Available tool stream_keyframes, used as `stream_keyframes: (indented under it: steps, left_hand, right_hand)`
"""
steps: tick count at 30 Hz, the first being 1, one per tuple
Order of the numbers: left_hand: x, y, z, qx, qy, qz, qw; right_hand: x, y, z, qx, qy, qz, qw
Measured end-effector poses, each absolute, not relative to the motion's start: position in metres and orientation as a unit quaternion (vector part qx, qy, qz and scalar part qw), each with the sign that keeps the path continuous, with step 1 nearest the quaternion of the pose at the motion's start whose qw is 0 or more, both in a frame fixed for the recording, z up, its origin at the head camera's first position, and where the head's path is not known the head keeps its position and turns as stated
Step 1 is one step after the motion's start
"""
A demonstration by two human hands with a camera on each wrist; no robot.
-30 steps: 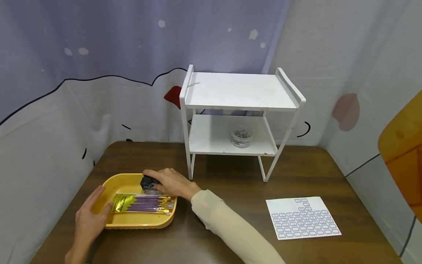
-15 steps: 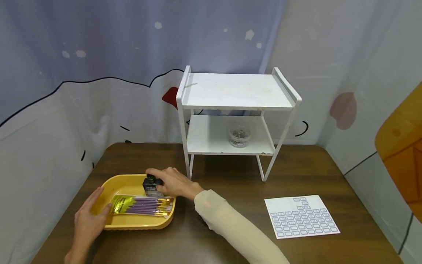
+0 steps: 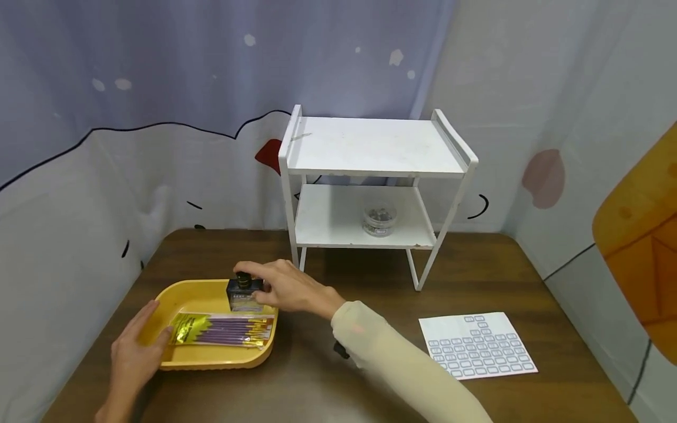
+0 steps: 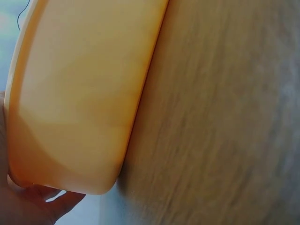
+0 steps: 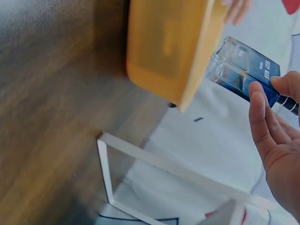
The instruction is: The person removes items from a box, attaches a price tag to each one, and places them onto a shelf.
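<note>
A clear and dark-blue perfume bottle (image 5: 246, 68) with a black cap hangs over the back right edge of a yellow plastic tray (image 3: 208, 359). My right hand (image 3: 296, 289) pinches the bottle near its cap between thumb and fingers; lettering shows on its face in the right wrist view. My left hand (image 3: 132, 355) holds the tray's left end, with the thumb over the rim and fingers outside it. Inside the tray lies a clear packet of purple-handled paintbrushes (image 3: 227, 330) with a shiny yellow-green end.
Behind the tray, to the right, stands a white two-tier shelf (image 3: 370, 147). A round clear tub (image 3: 379, 220) with small grey items sits on its lower tier. A printed white sheet (image 3: 478, 346) lies on the brown table (image 3: 359, 399) at the right.
My right hand has raised the perfume bottle from the tray's interior up toward its back right rim. The left hand keeps its place on the tray. The head view has shifted slightly.
</note>
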State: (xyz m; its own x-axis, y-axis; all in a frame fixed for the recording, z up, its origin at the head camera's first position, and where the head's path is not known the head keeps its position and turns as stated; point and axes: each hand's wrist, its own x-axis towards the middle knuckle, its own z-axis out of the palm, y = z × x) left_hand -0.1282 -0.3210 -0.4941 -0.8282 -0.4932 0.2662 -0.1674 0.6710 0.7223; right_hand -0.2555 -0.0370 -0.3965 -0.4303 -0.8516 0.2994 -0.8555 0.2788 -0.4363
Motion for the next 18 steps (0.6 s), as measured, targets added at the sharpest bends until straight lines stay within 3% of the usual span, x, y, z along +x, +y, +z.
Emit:
stream_keyframes:
  steps: [8, 18]
  left_hand:
    - [-0.129, -0.321, -0.493, 0.187, -0.879, -0.361, 0.248]
    - [-0.129, -0.321, -0.494, 0.194, -0.880, -0.365, 0.235]
  right_hand:
    - [-0.247, 0.005, -0.382, 0.525, -0.793, 0.307, 0.013]
    - [-0.238, 0.064, -0.402, 0.501, -0.807, 0.311, 0.031]
